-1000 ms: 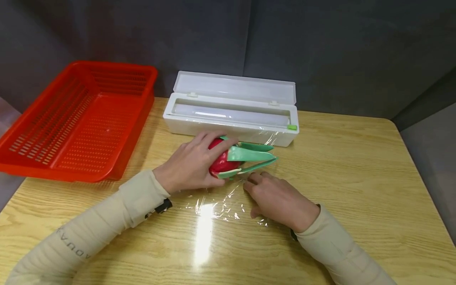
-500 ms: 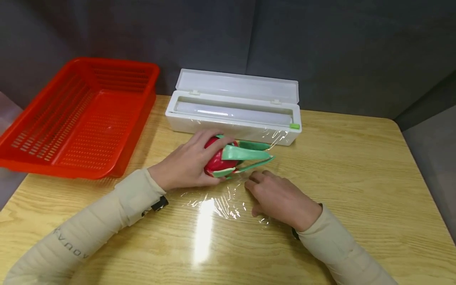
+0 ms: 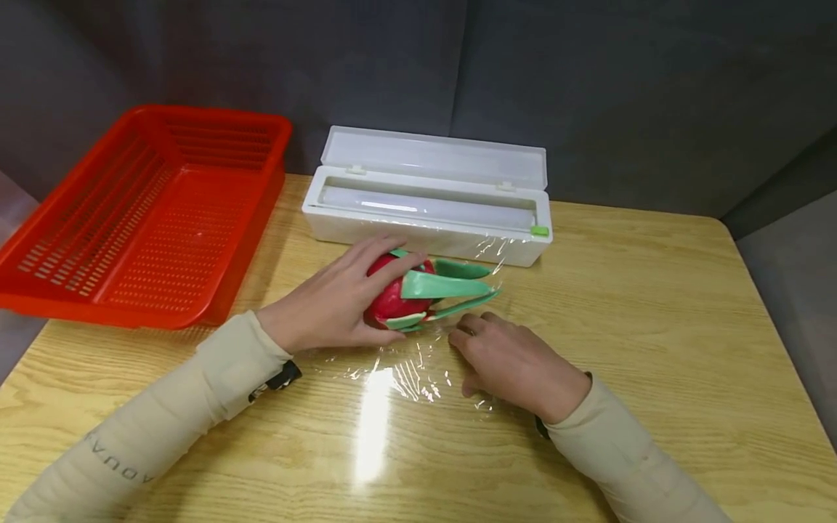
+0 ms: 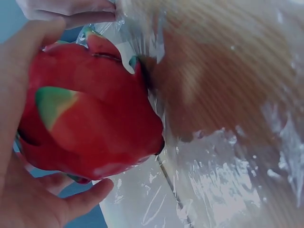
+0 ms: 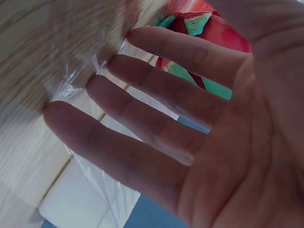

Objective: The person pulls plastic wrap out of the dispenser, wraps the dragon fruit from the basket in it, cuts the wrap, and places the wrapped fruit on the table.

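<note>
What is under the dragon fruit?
Clear film shows over the table beside the dragon fruit. The spot directly underneath is hidden by the fruit and left hand, so what lies there cannot be seen.

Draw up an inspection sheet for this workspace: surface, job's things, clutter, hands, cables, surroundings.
Surface: wood-grain table, showing a bright glare patch.
Job's things: red-and-green dragon fruit; clear film, wrinkled; roll inside a white box with its lid open.
Clutter: red slotted basket, at the table's left.
Hands: left hand grips the dragon fruit; right hand touches the film.
Cables: nothing seen.
Surroundings: dark backdrop behind the table.
</note>
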Available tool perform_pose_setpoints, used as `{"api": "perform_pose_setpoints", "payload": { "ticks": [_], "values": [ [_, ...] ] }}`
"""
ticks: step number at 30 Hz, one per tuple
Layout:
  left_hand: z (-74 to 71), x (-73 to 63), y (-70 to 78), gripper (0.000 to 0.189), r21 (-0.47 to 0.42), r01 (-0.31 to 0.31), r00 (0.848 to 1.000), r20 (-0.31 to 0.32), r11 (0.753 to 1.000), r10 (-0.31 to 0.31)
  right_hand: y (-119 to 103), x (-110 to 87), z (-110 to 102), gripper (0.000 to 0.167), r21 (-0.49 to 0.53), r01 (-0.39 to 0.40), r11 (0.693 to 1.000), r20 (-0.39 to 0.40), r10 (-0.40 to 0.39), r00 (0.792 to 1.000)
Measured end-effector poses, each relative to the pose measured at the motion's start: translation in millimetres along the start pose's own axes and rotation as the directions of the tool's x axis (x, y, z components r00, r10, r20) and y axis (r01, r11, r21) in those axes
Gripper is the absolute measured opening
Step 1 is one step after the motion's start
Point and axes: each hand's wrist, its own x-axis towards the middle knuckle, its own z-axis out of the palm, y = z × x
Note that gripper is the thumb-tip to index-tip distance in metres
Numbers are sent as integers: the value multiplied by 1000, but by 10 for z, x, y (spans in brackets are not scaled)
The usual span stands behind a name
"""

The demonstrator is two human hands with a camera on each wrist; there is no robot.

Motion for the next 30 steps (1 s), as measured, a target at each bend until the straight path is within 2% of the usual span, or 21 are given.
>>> {"api": "perform_pose_setpoints", "payload": {
  "ticks": [11, 19, 30],
  "values": [
    [-19, -58, 14, 100, 3, 26, 1000, 0, 1000, -26, -6, 2, -10, 57, 25, -1, 1000, 4, 1, 1000],
    [-16, -87, 23, 102, -16, 21, 999, -30, 1000, -22, -11, 4, -13, 51, 25, -12, 1000, 2, 12, 1000],
    [-3, -104, 30, 101, -31, 19, 998, -66, 999, -21, -18, 5, -21, 52, 29, -24, 999, 16, 24, 1000]
  ]
}}
